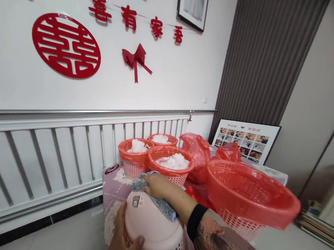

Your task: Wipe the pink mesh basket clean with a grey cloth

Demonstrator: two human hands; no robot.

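Note:
A pale pink plastic basket (150, 226) with a perforated side and a small label stands close in front of me, its smooth solid part facing up. My left hand (125, 234) grips its left side, thumb across the smooth surface. In my right hand (158, 185) is a grey speckled cloth (163, 207), pressed against the far and right part of the basket. Beyond my right hand is a lined basket (172, 171) with a red bag over its rim and white fluffy material inside. The fingertips of my right hand are partly hidden by the cloth.
Two more lined baskets, one at left (134, 164) and one behind (162, 140), hold white material. A large red-lined basket (234, 216) and a bunched red bag (196, 155) sit at right. Glasses (112, 169) lie on the patterned tablecloth (118, 190). A radiator (71, 155) lines the wall.

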